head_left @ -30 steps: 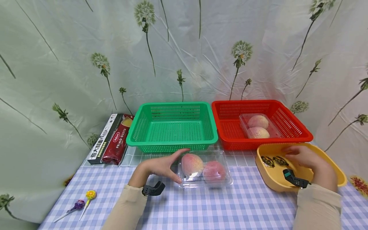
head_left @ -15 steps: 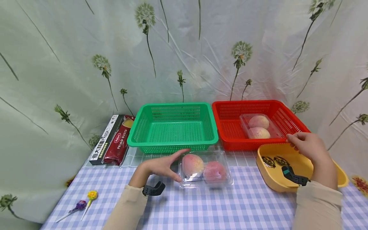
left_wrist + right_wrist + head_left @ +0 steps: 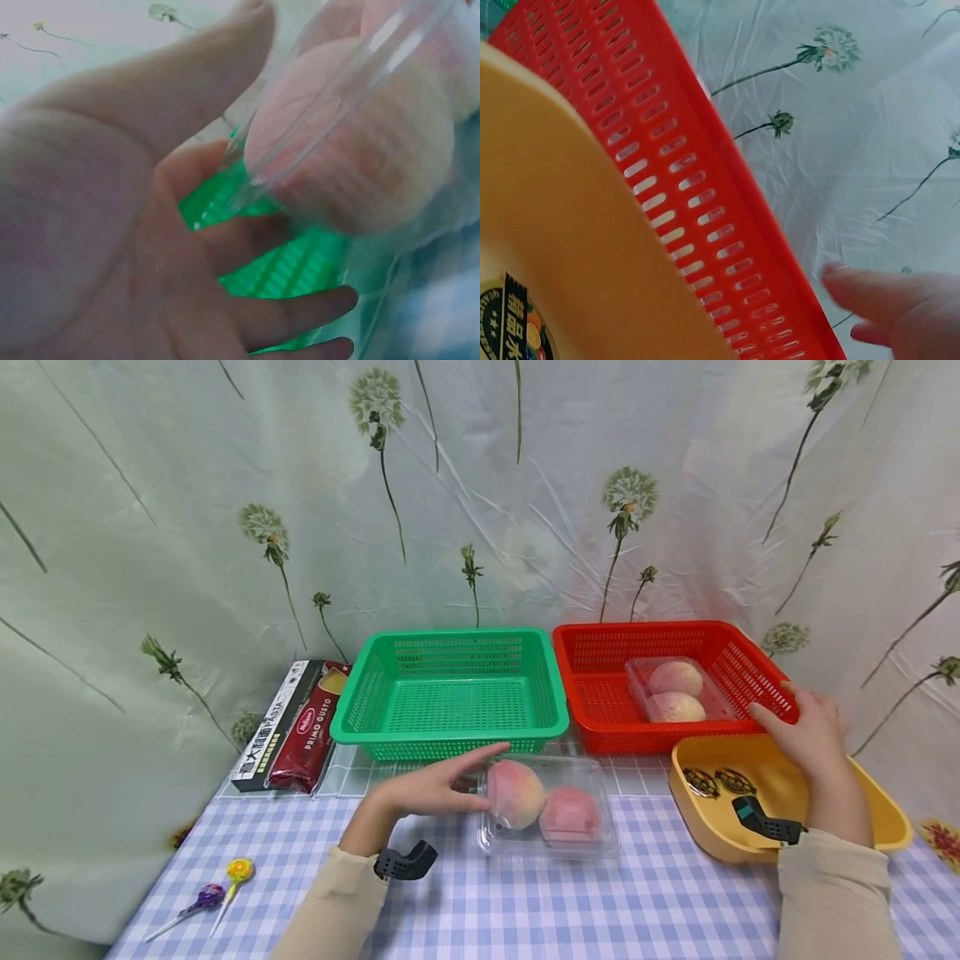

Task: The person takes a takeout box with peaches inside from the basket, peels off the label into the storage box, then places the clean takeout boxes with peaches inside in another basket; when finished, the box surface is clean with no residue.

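Observation:
My left hand (image 3: 431,787) is at the left end of a clear plastic box (image 3: 596,843) and grips that end between thumb and fingers. Inside the box lie a yellow-pink peach (image 3: 516,793) and a pinker one (image 3: 570,816). In the left wrist view, plastic partly veils the tips of my index and middle fingers, while the lower fingers stretch out free. My right hand (image 3: 806,731), holding nothing, hovers above the yellow tub (image 3: 780,760) near the right rim of the red basket (image 3: 615,727). A second clear box of peaches (image 3: 678,706) sits in that basket.
A green basket (image 3: 450,739) stands left of the red one. Beside it lie a black-and-white pasta box (image 3: 273,718) and a red packet (image 3: 307,735). Two lollipops, yellow (image 3: 240,870) and purple (image 3: 212,895), rest at the front left. Black round labels (image 3: 701,782) show in the tub.
My right hand has risen out of the yellow tub toward the red basket's right rim, and its fingers have spread. My left hand has moved slightly right together with the clear box.

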Action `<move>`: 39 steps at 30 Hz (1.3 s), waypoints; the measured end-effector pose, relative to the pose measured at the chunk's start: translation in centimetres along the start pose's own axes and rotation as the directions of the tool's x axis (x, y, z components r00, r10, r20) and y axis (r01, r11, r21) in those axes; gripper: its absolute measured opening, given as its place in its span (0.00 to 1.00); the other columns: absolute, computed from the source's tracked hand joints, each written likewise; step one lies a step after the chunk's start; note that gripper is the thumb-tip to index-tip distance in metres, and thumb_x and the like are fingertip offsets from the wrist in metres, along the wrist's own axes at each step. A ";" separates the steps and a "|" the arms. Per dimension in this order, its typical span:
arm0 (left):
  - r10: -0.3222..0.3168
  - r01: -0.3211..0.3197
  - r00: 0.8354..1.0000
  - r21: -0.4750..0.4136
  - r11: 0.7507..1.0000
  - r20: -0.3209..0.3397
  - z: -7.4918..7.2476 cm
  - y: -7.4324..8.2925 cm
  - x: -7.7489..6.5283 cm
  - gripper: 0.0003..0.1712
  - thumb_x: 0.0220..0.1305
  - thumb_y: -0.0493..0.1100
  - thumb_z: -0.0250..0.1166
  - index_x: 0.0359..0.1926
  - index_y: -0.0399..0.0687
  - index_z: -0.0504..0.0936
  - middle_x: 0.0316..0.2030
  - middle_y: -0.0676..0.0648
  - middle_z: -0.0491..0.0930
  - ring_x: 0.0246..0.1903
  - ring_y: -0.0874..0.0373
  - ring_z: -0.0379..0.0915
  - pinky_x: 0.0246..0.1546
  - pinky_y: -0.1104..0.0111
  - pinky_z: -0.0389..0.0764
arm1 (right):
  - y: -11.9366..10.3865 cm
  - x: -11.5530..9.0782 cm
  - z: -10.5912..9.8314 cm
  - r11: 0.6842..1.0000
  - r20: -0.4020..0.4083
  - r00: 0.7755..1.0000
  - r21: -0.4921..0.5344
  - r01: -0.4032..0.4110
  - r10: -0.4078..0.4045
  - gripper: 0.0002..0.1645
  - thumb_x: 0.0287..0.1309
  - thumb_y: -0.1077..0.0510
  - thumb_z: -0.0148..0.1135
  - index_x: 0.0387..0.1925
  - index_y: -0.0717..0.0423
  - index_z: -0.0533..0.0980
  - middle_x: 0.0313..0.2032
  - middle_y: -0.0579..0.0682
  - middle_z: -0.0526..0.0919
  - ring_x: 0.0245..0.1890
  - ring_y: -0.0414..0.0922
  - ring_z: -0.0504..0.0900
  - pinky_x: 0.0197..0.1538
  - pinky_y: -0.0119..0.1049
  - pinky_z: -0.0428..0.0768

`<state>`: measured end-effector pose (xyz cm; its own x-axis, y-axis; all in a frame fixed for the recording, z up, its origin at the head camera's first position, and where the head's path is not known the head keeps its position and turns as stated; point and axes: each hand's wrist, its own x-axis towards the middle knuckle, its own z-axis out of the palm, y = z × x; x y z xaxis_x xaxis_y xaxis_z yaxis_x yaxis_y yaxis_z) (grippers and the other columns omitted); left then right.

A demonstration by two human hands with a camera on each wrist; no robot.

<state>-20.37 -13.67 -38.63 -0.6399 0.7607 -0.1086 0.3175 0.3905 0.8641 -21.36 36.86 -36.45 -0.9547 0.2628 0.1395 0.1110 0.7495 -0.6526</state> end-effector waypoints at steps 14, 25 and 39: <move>-0.109 0.058 0.985 -0.342 0.938 -0.133 2.3 0.9 2.0 0.34 0.73 0.49 0.59 0.76 0.65 0.59 0.75 0.51 0.56 0.52 0.55 0.74 0.42 0.62 0.80 | 0.3 -0.1 0.8 0.991 0.069 0.993 0.088 -0.099 0.093 0.53 0.70 0.39 0.49 0.77 0.66 0.38 0.74 0.76 0.27 0.70 0.77 0.35 0.62 0.78 0.58; -0.139 0.047 0.972 -0.424 0.905 -0.190 3.7 1.1 2.8 0.24 0.72 0.48 0.61 0.64 0.55 0.64 0.61 0.42 0.63 0.41 0.55 0.73 0.28 0.67 0.79 | 0.4 -0.1 1.1 0.986 0.080 0.993 0.136 -0.093 0.082 0.52 0.71 0.40 0.47 0.77 0.68 0.38 0.74 0.73 0.24 0.70 0.79 0.35 0.63 0.78 0.58; -0.266 0.164 0.950 -0.461 0.872 -0.165 4.5 1.1 3.3 0.13 0.70 0.50 0.58 0.52 0.54 0.71 0.59 0.46 0.71 0.49 0.51 0.69 0.26 0.63 0.79 | 0.5 -0.2 1.1 0.974 0.092 0.993 0.204 -0.097 0.080 0.51 0.72 0.41 0.47 0.77 0.67 0.36 0.74 0.70 0.19 0.71 0.79 0.36 0.67 0.74 0.57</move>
<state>-18.97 -8.44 -40.23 -0.8080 0.5327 -0.2519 -0.1508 0.2264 0.9623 -21.39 36.47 -37.63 -0.9642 0.2647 0.0180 0.1446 0.5811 -0.8009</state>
